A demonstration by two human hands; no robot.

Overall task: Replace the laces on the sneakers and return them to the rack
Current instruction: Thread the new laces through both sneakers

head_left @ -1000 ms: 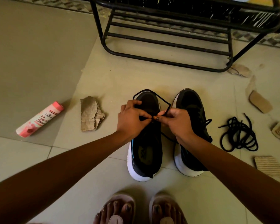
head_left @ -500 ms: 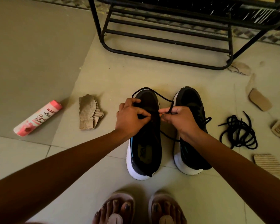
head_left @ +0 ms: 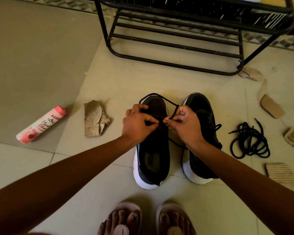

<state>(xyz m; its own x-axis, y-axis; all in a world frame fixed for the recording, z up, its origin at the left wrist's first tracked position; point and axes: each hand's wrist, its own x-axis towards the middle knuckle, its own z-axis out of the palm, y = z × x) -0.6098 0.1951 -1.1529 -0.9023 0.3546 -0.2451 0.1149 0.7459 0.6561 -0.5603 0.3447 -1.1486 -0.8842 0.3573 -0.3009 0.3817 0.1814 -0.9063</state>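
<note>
Left hand (head_left: 139,123) and right hand (head_left: 185,125) both pinched black lace (head_left: 166,100) over left sneaker (head_left: 153,155). Risk: loose loop at toe could snag, tip slip from fingers.

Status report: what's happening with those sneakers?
Left hand and right hand pinch the black lace over the left-side sneaker. Other sneaker beside it. Loose laces lie right; rack unblocked.

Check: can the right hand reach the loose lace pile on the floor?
Probably yes: the lace pile lies uncovered beside the right sneaker, though the right hand must first drop the threaded lace.
</note>
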